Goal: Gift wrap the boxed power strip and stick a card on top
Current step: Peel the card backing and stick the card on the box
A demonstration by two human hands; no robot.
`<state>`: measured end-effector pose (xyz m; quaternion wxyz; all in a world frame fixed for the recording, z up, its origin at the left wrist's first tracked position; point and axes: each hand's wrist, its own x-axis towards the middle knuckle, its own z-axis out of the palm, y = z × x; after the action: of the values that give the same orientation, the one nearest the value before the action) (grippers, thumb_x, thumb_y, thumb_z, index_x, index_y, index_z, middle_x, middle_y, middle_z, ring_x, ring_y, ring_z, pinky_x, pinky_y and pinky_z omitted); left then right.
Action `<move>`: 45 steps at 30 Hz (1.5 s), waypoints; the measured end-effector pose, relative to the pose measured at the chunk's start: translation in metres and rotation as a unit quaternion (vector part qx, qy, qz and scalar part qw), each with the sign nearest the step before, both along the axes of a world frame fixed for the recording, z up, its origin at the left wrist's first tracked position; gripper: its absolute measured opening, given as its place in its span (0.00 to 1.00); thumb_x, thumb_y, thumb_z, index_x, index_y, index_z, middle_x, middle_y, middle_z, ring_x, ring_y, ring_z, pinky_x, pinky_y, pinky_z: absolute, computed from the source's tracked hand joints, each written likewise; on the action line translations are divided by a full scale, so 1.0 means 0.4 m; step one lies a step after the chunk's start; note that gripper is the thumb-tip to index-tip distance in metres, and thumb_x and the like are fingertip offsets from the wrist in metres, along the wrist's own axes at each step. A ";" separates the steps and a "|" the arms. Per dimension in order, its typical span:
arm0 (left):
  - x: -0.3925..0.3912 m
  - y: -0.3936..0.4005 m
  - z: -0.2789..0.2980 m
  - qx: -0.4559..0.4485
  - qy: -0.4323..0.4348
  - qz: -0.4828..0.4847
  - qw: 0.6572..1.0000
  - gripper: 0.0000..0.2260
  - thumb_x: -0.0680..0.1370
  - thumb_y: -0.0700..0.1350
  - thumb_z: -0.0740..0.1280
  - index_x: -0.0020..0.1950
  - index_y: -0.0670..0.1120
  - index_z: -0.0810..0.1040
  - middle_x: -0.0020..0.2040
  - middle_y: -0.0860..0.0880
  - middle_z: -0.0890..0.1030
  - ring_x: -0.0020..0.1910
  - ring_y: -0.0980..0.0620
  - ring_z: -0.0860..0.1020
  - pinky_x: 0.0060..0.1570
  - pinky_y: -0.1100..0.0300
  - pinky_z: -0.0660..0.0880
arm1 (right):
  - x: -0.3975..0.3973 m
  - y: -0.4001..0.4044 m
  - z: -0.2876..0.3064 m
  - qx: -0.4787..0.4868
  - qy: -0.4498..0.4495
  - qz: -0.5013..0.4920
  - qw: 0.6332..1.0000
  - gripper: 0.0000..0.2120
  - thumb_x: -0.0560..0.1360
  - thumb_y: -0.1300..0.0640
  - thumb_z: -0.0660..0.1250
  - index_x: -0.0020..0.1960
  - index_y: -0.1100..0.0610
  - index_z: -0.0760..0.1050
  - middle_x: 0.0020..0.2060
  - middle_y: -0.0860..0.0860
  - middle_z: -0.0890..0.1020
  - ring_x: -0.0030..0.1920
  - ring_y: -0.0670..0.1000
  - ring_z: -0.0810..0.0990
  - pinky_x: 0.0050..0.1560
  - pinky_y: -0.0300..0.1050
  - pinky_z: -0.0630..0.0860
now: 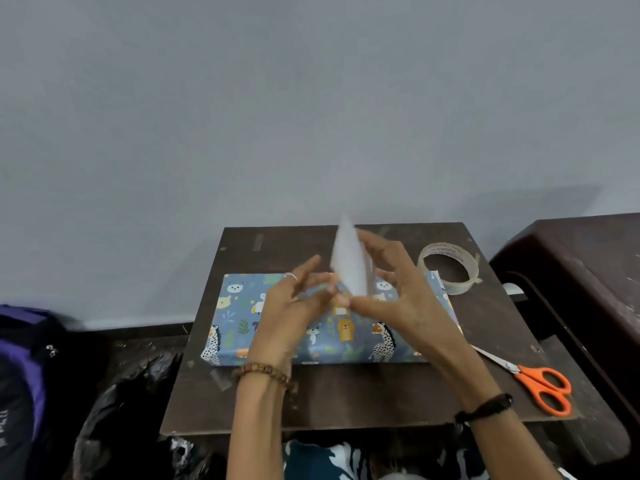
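1. Plain grey-white wall (311,98) filling the whole upper half, evenly and dimly lit, faint shadow at 2 o'clock.
2. Dark brown wooden board (346,403) at centre as a work surface, scuffed, with bits of old tape stuck on.
3. Dark brown plastic stool (581,271) at 3 o'clock, just beside the board, scratched and dusty.
4. Purple and black backpack (24,368) at 9 o'clock, at the left edge.
5. Crumpled black plastic bag (131,403) at 8 o'clock, between backpack and board.
6. Dark skirting strip (145,329) along the wall's foot at 9 o'clock.
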<state>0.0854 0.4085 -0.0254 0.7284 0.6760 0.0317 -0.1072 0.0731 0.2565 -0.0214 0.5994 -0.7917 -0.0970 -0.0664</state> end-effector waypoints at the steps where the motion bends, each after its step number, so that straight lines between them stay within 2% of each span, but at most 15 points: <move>1: 0.002 0.015 -0.001 0.077 -0.052 0.005 0.996 0.23 0.74 0.32 0.66 0.66 0.48 0.72 0.54 0.53 0.80 0.46 0.65 0.79 0.45 0.73 0.76 | -0.003 -0.004 -0.003 -0.077 -0.014 0.014 0.997 0.36 0.61 0.49 0.74 0.66 0.40 0.65 0.56 0.38 0.70 0.58 0.31 0.67 0.57 0.24 0.64; 3: -0.004 0.049 0.004 0.209 -0.137 -0.010 0.968 0.29 0.75 0.31 0.65 0.68 0.59 0.68 0.64 0.59 0.72 0.62 0.64 0.71 0.49 0.81 0.69 | -0.003 -0.016 -0.018 -0.187 -0.015 0.040 0.981 0.38 0.62 0.49 0.72 0.70 0.43 0.62 0.56 0.41 0.64 0.61 0.32 0.63 0.59 0.20 0.58; 5: -0.012 0.075 0.004 0.296 -0.178 -0.078 0.935 0.34 0.75 0.34 0.66 0.65 0.70 0.59 0.66 0.67 0.60 0.71 0.67 0.54 0.52 0.85 0.62 | 0.005 -0.028 -0.031 -0.252 -0.002 0.052 0.966 0.40 0.65 0.49 0.73 0.73 0.46 0.60 0.57 0.43 0.63 0.65 0.41 0.62 0.60 0.19 0.53; 8: -0.025 0.085 -0.017 0.322 -0.145 -0.180 0.918 0.39 0.72 0.42 0.71 0.64 0.73 0.50 0.70 0.67 0.51 0.71 0.68 0.43 0.74 0.64 0.49 | 0.016 -0.029 -0.039 -0.276 0.048 0.071 0.957 0.42 0.67 0.53 0.75 0.75 0.47 0.56 0.58 0.43 0.64 0.62 0.41 0.63 0.56 0.19 0.57; 10: -0.025 0.079 -0.030 0.320 -0.122 -0.194 0.919 0.42 0.69 0.48 0.74 0.66 0.70 0.47 0.73 0.64 0.53 0.70 0.68 0.41 0.72 0.62 0.39 | 0.023 -0.019 -0.046 -0.260 0.061 0.075 0.961 0.44 0.65 0.53 0.77 0.74 0.46 0.55 0.59 0.43 0.68 0.60 0.39 0.65 0.55 0.24 0.61; 12: -0.018 0.075 -0.044 0.327 -0.110 -0.181 0.921 0.42 0.69 0.50 0.74 0.67 0.69 0.46 0.72 0.65 0.55 0.69 0.67 0.39 0.71 0.62 0.37 | 0.028 -0.009 -0.055 -0.227 0.072 0.075 0.968 0.46 0.64 0.53 0.78 0.72 0.43 0.54 0.59 0.41 0.70 0.59 0.38 0.66 0.54 0.23 0.62; 15: -0.008 0.073 -0.061 0.372 -0.120 -0.167 0.905 0.41 0.68 0.53 0.74 0.70 0.68 0.49 0.74 0.63 0.54 0.74 0.58 0.39 0.73 0.57 0.38 | 0.024 0.000 -0.058 -0.211 0.078 0.082 0.971 0.45 0.63 0.53 0.78 0.71 0.41 0.54 0.58 0.38 0.69 0.58 0.36 0.66 0.52 0.19 0.62; 17: -0.010 0.068 -0.055 0.375 -0.125 -0.177 0.901 0.40 0.68 0.54 0.75 0.69 0.68 0.50 0.69 0.69 0.51 0.71 0.63 0.39 0.72 0.57 0.37 | 0.020 -0.013 -0.051 -0.185 0.071 0.057 0.979 0.41 0.64 0.53 0.78 0.70 0.41 0.58 0.58 0.38 0.70 0.58 0.36 0.67 0.52 0.19 0.64; 20: -0.004 0.039 -0.033 0.366 -0.172 -0.171 0.898 0.38 0.67 0.53 0.75 0.67 0.67 0.54 0.63 0.75 0.50 0.68 0.71 0.41 0.72 0.58 0.34 | 0.018 -0.082 -0.038 -0.139 0.004 -0.114 0.984 0.22 0.70 0.53 0.73 0.62 0.46 0.71 0.55 0.43 0.77 0.55 0.38 0.73 0.52 0.22 0.66; 23: 0.011 -0.017 -0.016 0.333 -0.230 -0.094 0.910 0.27 0.74 0.47 0.70 0.69 0.60 0.63 0.70 0.62 0.63 0.70 0.68 0.46 0.71 0.60 0.35 | 0.017 -0.180 -0.027 -0.140 -0.024 -0.324 0.935 0.04 0.74 0.56 0.68 0.49 0.50 0.77 0.48 0.48 0.80 0.48 0.43 0.77 0.48 0.32 0.71; 28: 0.027 -0.193 0.004 0.388 -0.297 -0.106 0.866 0.20 0.78 0.46 0.64 0.70 0.49 0.69 0.73 0.54 0.65 0.73 0.63 0.45 0.70 0.62 0.34 | 0.034 -0.320 -0.057 -0.168 0.099 -0.449 0.872 0.15 0.74 0.51 0.68 0.55 0.60 0.77 0.52 0.54 0.79 0.53 0.54 0.77 0.52 0.47 0.72; 32: 0.031 -0.374 -0.004 0.537 -0.288 -0.204 0.767 0.20 0.80 0.49 0.58 0.72 0.45 0.66 0.75 0.51 0.61 0.77 0.52 0.43 0.73 0.49 0.36 | 0.072 -0.323 -0.082 -0.168 0.152 -0.423 0.877 0.15 0.73 0.48 0.68 0.47 0.61 0.79 0.45 0.56 0.82 0.49 0.57 0.78 0.50 0.49 0.73; 37: 0.045 -0.474 -0.025 0.648 -0.258 -0.268 0.665 0.17 0.81 0.48 0.54 0.66 0.44 0.73 0.68 0.46 0.71 0.77 0.47 0.47 0.72 0.43 0.33 | 0.096 -0.312 -0.084 -0.198 0.123 -0.401 0.886 0.17 0.75 0.52 0.65 0.40 0.66 0.81 0.37 0.60 0.83 0.39 0.59 0.79 0.42 0.52 0.77; 42: 0.047 -0.491 -0.043 0.674 -0.244 -0.262 0.646 0.17 0.82 0.46 0.52 0.67 0.43 0.71 0.67 0.45 0.72 0.76 0.46 0.49 0.72 0.41 0.33 | 0.100 -0.335 -0.096 -0.172 0.129 -0.433 0.875 0.15 0.75 0.57 0.64 0.37 0.67 0.79 0.35 0.60 0.82 0.37 0.59 0.78 0.36 0.43 0.69; 45: 0.046 -0.496 -0.043 0.677 -0.244 -0.254 0.646 0.20 0.82 0.46 0.52 0.73 0.41 0.62 0.70 0.44 0.68 0.76 0.45 0.51 0.71 0.40 0.34 | 0.112 -0.352 -0.117 -0.083 0.145 -0.450 0.877 0.15 0.75 0.58 0.65 0.31 0.60 0.79 0.33 0.58 0.83 0.38 0.57 0.82 0.45 0.47 0.79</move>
<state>0.1038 0.2102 -0.0425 -0.0067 0.9641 -0.2566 -0.0675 0.1180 0.1156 -0.0683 0.4444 -0.7975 0.3527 -0.2055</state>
